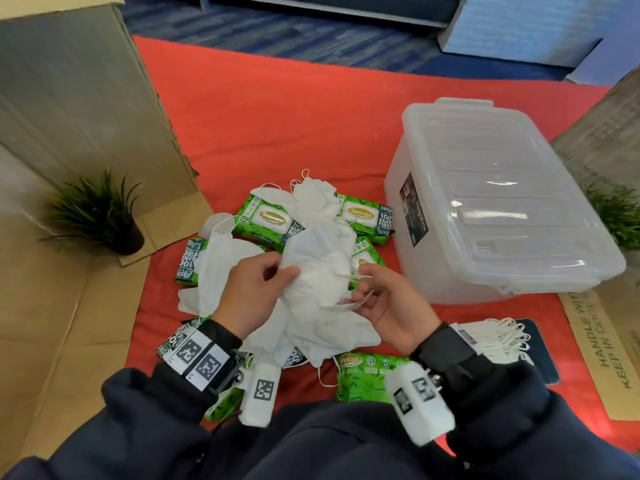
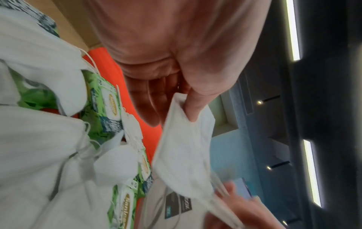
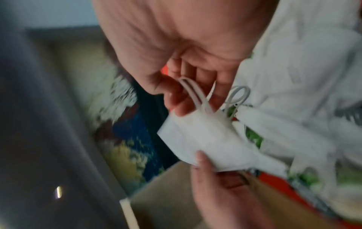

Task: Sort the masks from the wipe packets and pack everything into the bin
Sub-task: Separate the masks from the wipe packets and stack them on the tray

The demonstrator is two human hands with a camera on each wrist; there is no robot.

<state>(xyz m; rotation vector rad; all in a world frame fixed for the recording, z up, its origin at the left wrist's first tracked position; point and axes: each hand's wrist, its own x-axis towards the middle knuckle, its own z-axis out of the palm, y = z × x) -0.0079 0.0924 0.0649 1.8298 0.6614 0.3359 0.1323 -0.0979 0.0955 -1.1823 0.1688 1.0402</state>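
The left hand [image 1: 254,292] pinched one edge of a white mask [image 1: 320,268] between thumb and fingers, while the right hand [image 1: 391,303] hooked its ear loops [image 3: 192,93] in curled fingers — though the right wrist view was blurred. Below lay loose masks [image 1: 311,199] over green wipe packets [image 1: 268,220] on the red cloth [image 1: 277,116]. The clear bin [image 1: 495,199] stood just to the right, lid on — a stacked mask pile [image 1: 502,339] sat nearer.
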